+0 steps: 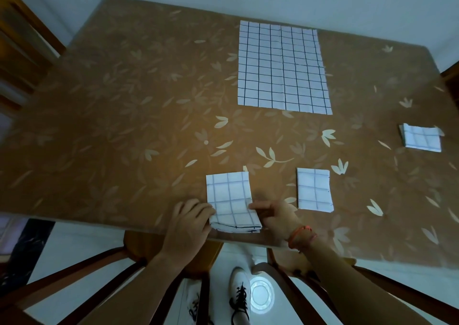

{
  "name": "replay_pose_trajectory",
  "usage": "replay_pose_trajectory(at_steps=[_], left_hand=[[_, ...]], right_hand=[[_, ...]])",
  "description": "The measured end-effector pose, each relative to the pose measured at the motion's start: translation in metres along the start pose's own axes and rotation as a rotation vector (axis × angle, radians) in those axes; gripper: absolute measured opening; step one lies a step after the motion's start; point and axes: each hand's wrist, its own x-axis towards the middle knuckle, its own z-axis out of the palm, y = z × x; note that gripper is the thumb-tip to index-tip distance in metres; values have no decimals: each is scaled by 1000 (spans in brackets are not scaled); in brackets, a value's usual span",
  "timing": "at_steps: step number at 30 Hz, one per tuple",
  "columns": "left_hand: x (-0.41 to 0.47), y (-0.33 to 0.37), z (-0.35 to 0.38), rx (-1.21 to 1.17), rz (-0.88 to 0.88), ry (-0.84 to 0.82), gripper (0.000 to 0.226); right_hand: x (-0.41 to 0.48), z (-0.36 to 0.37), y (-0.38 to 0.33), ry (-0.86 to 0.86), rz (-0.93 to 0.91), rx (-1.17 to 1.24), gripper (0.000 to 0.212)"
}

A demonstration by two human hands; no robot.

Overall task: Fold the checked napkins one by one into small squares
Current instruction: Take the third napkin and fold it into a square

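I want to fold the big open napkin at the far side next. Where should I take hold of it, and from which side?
The open napkin lies flat and fully spread, its near edge free and nothing resting on it. So it is probably best to pinch its two near corners, one per hand, reaching from the near side.

Brown leaf-patterned surface (124,101) carries an unfolded checked napkin (282,67), a part-folded napkin (229,195) at the near edge, a folded square (314,189) beside it, and apparently a folded stack (422,139) at the right.

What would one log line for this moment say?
step: folding napkin | left hand: holds left side | right hand: pinches right side | done: near square, far square | waiting: flat napkin
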Motion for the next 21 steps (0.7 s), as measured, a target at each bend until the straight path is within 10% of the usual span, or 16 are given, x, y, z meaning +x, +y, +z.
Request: replay_pose_trajectory(at_steps=[8,12,21], left_hand=[[11,2,-6,-105,-131,17,28],[21,10,-14,-162,-274,61,14],[37,-3,-1,-238,-453,-35,13]], right_hand=[[-17,-5,7,-126,72,-609,51],[0,4,-21,241,-494,-386,22],[14,8,-48,285,-381,-340,14]])
